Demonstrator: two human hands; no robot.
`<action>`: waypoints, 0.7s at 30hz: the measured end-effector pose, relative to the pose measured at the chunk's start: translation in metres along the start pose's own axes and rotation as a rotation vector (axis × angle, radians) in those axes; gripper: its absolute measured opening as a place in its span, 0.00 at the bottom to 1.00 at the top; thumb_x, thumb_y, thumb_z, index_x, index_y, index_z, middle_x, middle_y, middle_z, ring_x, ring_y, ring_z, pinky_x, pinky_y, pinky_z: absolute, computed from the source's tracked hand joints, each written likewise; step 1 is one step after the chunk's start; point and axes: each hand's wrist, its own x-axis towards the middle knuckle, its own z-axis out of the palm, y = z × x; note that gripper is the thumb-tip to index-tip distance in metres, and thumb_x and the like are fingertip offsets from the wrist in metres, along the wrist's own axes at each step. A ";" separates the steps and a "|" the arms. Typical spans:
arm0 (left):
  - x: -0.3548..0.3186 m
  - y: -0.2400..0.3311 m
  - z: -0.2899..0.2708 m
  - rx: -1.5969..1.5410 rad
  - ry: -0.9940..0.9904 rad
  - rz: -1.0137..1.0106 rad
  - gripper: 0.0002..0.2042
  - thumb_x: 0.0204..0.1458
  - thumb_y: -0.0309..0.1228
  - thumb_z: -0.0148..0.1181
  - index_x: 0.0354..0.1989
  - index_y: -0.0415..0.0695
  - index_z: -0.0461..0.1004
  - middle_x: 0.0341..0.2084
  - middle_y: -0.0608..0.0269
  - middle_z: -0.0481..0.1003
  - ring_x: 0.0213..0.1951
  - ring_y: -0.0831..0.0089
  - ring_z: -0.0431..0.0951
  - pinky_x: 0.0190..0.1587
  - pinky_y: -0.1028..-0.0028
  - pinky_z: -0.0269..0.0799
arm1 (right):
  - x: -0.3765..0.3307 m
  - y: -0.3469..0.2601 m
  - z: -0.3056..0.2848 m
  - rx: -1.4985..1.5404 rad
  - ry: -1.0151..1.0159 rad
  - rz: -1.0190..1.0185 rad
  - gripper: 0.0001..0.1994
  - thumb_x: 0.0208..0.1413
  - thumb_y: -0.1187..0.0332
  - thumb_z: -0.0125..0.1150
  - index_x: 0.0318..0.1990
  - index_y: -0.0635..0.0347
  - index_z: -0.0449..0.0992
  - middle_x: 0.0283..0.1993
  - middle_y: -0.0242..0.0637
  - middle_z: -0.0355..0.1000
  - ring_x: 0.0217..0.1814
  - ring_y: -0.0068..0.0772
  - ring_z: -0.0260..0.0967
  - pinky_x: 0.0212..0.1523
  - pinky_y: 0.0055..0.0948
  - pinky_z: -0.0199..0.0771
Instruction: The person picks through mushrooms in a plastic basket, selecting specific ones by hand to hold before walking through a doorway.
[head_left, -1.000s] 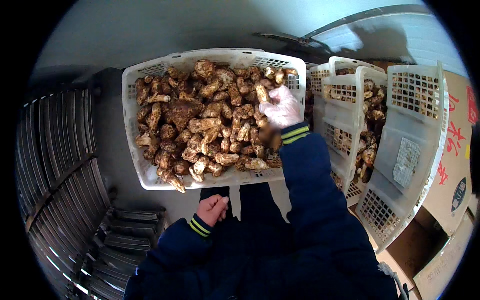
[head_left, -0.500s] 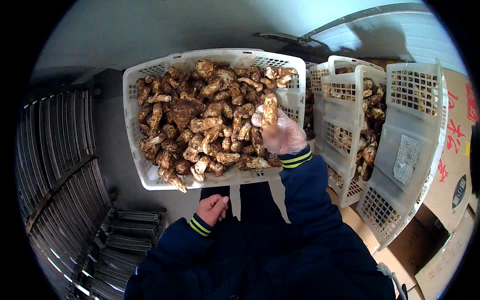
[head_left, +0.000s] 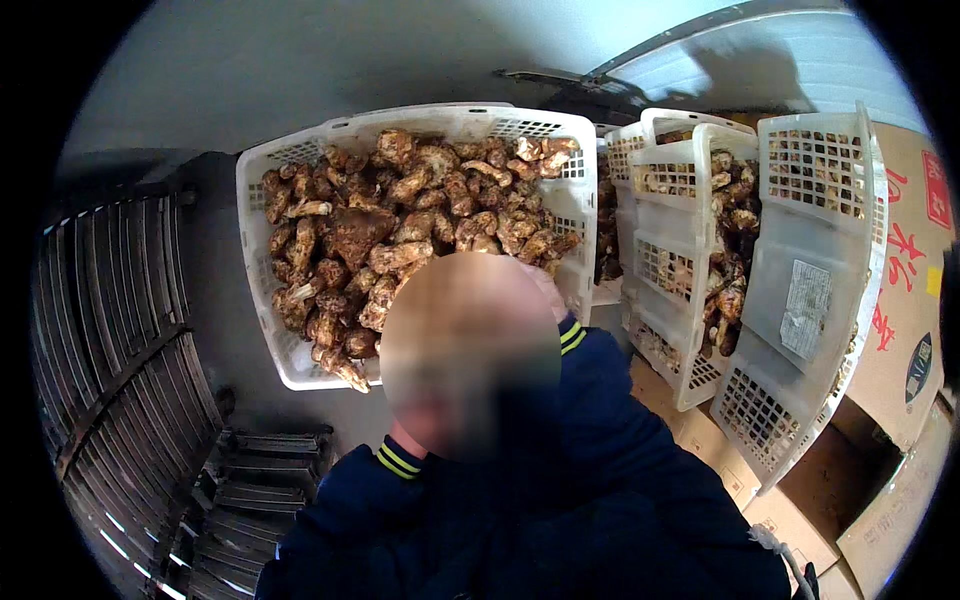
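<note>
Several white perforated plastic crates fill the view, biggest first: the wide white plastic crate (head_left: 262, 215) straight ahead, heaped with brown, dirt-streaked mushrooms (head_left: 400, 225) that reach from its far rim down to the near left corner, where one mushroom pokes over the near edge. To its right, two narrower white lattice crates (head_left: 690, 290) stand tilted on edge, more brown mushrooms showing between their walls. Brown cardboard boxes (head_left: 900, 330) with red print sit behind and below them at the right edge. Dark slatted metal racking (head_left: 110, 350) runs down the left side, dark stacked trays (head_left: 260, 480) near its base. Both arms in dark navy sleeves with yellow-striped cuffs come up from the lower edge. Left hand (head_left: 425, 425) and right hand (head_left: 535, 290) sit at the main crate's near rim, but a blurred patch covers both, so finger spread or what they hold cannot be told.
</note>
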 end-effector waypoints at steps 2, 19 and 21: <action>-0.002 0.001 0.003 -0.162 0.035 -0.013 0.08 0.55 0.29 0.46 0.38 0.43 0.70 0.27 0.63 0.71 0.28 0.72 0.71 0.33 0.75 0.70 | 0.009 0.014 -0.010 0.008 0.011 -0.111 0.09 0.55 0.64 0.54 0.34 0.60 0.71 0.23 0.33 0.69 0.15 0.17 0.56 0.14 0.16 0.55; 0.004 0.004 -0.014 -0.446 0.193 0.070 0.05 0.43 0.22 0.56 0.30 0.39 0.75 0.24 0.56 0.75 0.26 0.66 0.75 0.28 0.69 0.74 | 0.002 -0.043 -0.049 -1.769 0.589 -1.077 0.18 0.43 0.66 0.57 0.44 0.57 0.69 0.34 0.45 0.71 0.36 0.50 0.68 0.38 0.44 0.70; 0.001 0.001 -0.012 -0.296 0.155 0.116 0.07 0.48 0.26 0.52 0.35 0.40 0.73 0.28 0.57 0.74 0.28 0.68 0.75 0.31 0.70 0.74 | 0.021 -0.050 -0.046 -1.954 0.518 -0.894 0.21 0.44 0.64 0.57 0.48 0.57 0.67 0.38 0.43 0.72 0.41 0.49 0.68 0.40 0.42 0.70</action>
